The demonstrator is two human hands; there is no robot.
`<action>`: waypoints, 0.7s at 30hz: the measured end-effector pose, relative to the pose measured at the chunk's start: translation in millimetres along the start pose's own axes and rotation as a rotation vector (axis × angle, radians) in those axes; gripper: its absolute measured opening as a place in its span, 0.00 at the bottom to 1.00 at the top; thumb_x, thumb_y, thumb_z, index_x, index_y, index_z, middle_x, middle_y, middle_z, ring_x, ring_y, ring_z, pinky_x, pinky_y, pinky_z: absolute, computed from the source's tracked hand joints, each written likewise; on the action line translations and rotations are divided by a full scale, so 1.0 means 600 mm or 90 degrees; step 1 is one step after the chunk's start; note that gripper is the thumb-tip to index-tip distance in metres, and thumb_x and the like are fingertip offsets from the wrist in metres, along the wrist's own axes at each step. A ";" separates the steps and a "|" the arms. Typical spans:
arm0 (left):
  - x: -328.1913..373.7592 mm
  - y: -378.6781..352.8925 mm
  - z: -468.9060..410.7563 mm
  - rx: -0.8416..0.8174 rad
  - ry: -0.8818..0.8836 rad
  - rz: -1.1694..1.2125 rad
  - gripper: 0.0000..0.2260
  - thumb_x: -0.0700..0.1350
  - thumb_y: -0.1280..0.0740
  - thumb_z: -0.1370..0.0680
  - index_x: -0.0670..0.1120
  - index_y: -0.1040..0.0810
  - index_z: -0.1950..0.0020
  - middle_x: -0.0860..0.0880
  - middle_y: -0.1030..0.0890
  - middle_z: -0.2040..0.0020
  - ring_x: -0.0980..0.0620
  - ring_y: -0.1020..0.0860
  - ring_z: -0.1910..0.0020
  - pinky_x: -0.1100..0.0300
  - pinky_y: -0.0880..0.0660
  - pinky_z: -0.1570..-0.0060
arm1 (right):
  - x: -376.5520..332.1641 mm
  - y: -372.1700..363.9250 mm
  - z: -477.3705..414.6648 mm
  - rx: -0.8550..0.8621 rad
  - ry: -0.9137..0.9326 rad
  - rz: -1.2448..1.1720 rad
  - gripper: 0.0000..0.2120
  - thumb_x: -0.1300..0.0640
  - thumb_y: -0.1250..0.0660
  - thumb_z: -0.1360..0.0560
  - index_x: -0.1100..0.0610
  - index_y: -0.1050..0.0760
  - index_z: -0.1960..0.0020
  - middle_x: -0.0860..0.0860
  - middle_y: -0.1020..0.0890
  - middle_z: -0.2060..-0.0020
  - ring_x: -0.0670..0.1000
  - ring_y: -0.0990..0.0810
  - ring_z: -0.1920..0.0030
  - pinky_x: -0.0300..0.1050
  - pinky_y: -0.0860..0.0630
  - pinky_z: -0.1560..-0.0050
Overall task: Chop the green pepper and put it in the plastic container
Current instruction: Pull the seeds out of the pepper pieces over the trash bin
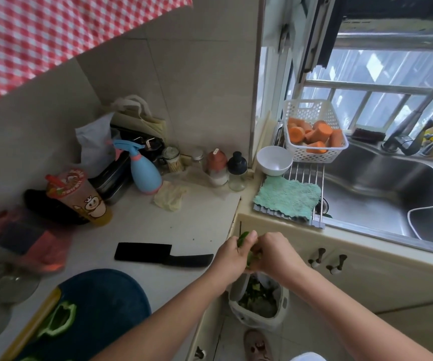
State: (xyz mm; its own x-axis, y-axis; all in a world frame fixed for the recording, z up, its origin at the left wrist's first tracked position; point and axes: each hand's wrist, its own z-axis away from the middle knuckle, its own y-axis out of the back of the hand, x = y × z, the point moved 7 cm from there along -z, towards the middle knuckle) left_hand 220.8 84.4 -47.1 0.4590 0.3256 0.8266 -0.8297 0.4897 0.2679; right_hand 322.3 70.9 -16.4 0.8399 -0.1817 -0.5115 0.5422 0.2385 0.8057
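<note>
A home kitchen, plainly. Beyond and to the right of the right hand (272, 252) a stainless steel sink (392, 183) with a tap (404, 143) sits under a barred window (382, 100). A rack (306, 173) across its left end carries a white basket (311, 106) of cut carrots (314, 135), a white bowl (274, 160) and a green cloth (287, 198). Left of the left hand (232, 254) a desk (184, 222) against tiled walls (184, 87) holds a black cleaver (158, 254), a blue chopping board (101, 295) with a cut green pepper (59, 319), and seasoning jars (216, 165) (a spray bottle (143, 173) and a takeaway drink cup (80, 196) stand among the clutter too). Both hands pinch a green pepper piece (243, 237) above a bin (252, 320) of vegetable scraps (257, 299), beside pale cupboard doors (366, 282) with knobs (317, 256).
</note>
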 end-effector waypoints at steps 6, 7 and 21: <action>-0.011 0.001 -0.010 0.012 0.007 -0.007 0.29 0.67 0.43 0.26 0.42 0.28 0.43 0.43 0.23 0.47 0.47 0.22 0.48 0.48 0.21 0.48 | 0.011 -0.018 -0.007 0.020 -0.023 -0.046 0.13 0.54 0.25 0.35 0.63 0.20 0.59 0.57 0.17 0.64 0.56 0.19 0.62 0.47 0.23 0.62; -0.014 -0.001 -0.011 0.010 0.013 -0.004 0.30 0.67 0.43 0.26 0.42 0.28 0.43 0.43 0.23 0.46 0.46 0.22 0.47 0.48 0.21 0.48 | 0.011 -0.021 -0.008 0.023 -0.026 -0.049 0.11 0.55 0.26 0.34 0.63 0.21 0.59 0.58 0.17 0.64 0.55 0.21 0.66 0.47 0.24 0.63; -0.029 0.007 -0.010 0.020 0.038 -0.014 0.30 0.68 0.42 0.27 0.42 0.29 0.42 0.43 0.23 0.45 0.45 0.22 0.46 0.48 0.21 0.49 | 0.007 -0.034 -0.009 0.041 -0.060 -0.093 0.06 0.61 0.31 0.32 0.64 0.21 0.63 0.59 0.18 0.68 0.48 0.28 0.71 0.45 0.28 0.69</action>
State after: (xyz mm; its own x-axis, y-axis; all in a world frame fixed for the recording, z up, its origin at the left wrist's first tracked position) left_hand 210.9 85.4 -63.3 0.4952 0.3625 0.7896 -0.8280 0.4720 0.3026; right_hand 315.0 70.3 -36.8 0.7443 -0.2995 -0.5970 0.6534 0.1413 0.7437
